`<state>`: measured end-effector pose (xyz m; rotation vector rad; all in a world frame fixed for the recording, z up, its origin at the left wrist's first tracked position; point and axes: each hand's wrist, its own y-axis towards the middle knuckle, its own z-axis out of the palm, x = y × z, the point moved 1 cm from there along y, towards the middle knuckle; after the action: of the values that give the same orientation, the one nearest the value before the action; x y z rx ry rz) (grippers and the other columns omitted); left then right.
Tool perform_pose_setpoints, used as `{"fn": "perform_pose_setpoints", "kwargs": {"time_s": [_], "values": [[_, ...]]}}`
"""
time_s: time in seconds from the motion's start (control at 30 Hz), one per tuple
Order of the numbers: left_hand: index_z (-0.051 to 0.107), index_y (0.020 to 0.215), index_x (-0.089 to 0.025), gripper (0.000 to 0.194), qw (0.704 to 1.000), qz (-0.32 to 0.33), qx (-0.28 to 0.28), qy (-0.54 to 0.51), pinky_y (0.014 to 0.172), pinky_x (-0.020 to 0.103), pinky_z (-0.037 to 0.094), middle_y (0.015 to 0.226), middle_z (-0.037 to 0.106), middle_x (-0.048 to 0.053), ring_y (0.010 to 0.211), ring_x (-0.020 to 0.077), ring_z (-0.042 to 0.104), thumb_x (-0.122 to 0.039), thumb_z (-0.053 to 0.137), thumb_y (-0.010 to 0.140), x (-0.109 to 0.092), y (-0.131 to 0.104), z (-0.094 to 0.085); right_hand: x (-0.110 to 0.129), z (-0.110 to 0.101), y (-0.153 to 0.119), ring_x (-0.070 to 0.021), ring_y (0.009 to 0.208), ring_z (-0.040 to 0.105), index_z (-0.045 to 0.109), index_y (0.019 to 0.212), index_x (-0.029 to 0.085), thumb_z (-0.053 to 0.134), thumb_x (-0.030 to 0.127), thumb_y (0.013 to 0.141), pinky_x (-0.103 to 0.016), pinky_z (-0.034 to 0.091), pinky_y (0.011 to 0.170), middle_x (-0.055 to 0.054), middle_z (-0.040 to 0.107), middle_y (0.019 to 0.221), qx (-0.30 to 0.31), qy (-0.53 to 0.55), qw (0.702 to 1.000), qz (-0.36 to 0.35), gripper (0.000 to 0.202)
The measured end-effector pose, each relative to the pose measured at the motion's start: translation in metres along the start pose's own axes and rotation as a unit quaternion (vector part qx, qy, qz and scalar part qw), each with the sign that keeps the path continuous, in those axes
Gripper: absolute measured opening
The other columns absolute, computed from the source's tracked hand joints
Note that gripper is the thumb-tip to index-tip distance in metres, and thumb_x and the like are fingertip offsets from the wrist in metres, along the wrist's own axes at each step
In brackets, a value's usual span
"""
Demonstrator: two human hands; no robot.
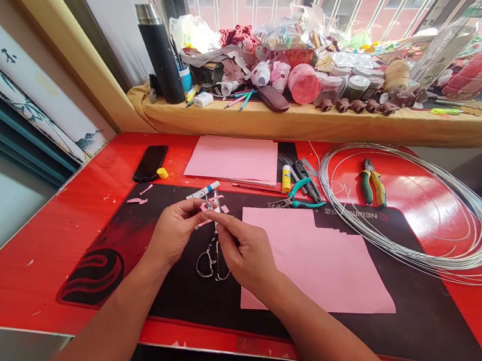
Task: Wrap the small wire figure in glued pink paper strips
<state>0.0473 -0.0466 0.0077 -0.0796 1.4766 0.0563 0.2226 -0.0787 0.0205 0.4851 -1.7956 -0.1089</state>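
My left hand (172, 227) and my right hand (248, 249) meet over the black desk mat (197, 302). Both sets of fingers pinch a small pink paper piece (207, 206) between them. Silver scissors (208, 261) lie just beneath, their handles toward me and their blades partly hidden by the hands. A white and blue tube (203, 190) rests behind my left fingertips. Beside my right hand, cut pink sheets (319, 267) lie on the mat. Small pink scraps (138, 200) are left of my hands.
Farther back are a stack of pink paper (234, 158), a phone (150, 162), a glue stick (286, 178) and teal pliers (296, 196). A wire coil (453, 265) and green-yellow pliers (373, 184) lie right. A black thermos (160, 53) stands on the crowded sill (232, 120).
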Motion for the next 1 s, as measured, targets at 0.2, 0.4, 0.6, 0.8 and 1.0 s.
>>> {"fn": "perform_pose_setpoints", "kwargs": {"time_s": [0.2,0.4,0.6,0.8,1.0], "values": [[0.085,0.09,-0.019,0.032,0.999,-0.006,0.032,0.003,0.091,0.037,0.059,0.099,0.083,0.009,0.095,0.0253,0.075,-0.042,0.095,0.071,0.0002,-0.001,0.0012,-0.003,0.0009,-0.0007,-0.0171,0.066,0.064,0.073,0.138,0.031,0.05,0.024,0.106,-0.031,0.049,0.069,-0.005,0.081,0.098,-0.016,0.007,1.0,0.003,0.04],[0.085,0.087,-0.019,0.028,0.999,-0.002,0.046,0.012,0.093,0.037,0.059,0.097,0.083,0.009,0.098,0.0263,0.075,-0.041,0.095,0.072,0.0002,-0.003,0.0025,-0.0022,0.0012,0.0006,-0.0181,0.073,0.071,0.074,0.136,0.031,0.049,0.022,0.105,-0.031,0.052,0.073,-0.006,0.082,0.109,-0.008,0.011,1.0,-0.015,0.041],[0.084,0.088,-0.018,0.031,0.998,-0.005,0.056,0.033,0.089,0.033,0.059,0.096,0.082,0.008,0.095,0.0246,0.073,-0.043,0.094,0.072,0.0002,-0.0027,0.0021,-0.0051,0.0031,0.0002,-0.0148,0.067,0.067,0.075,0.134,0.027,0.048,0.021,0.105,-0.028,0.05,0.068,-0.006,0.082,0.107,-0.013,-0.001,0.999,-0.033,0.04],[0.082,0.088,-0.019,0.029,0.997,0.015,0.048,0.055,0.081,0.029,0.055,0.089,0.079,0.005,0.087,0.02,0.068,-0.043,0.092,0.075,0.0007,-0.003,0.0006,-0.0051,0.0028,-0.0005,-0.0125,0.055,0.052,0.074,0.131,0.023,0.05,0.022,0.104,-0.027,0.038,0.058,-0.002,0.074,0.082,-0.026,-0.021,0.999,-0.011,0.036],[0.081,0.091,-0.021,0.02,0.98,0.082,0.05,0.173,0.082,0.03,0.051,0.093,0.077,0.004,0.087,0.0201,0.065,-0.039,0.083,0.084,0.0044,-0.003,-0.0044,-0.0024,-0.0011,0.0039,-0.012,0.053,0.046,0.076,0.117,0.022,0.056,0.028,0.104,-0.026,0.034,0.056,0.004,0.06,0.066,-0.019,-0.003,0.999,0.037,0.025]]}}
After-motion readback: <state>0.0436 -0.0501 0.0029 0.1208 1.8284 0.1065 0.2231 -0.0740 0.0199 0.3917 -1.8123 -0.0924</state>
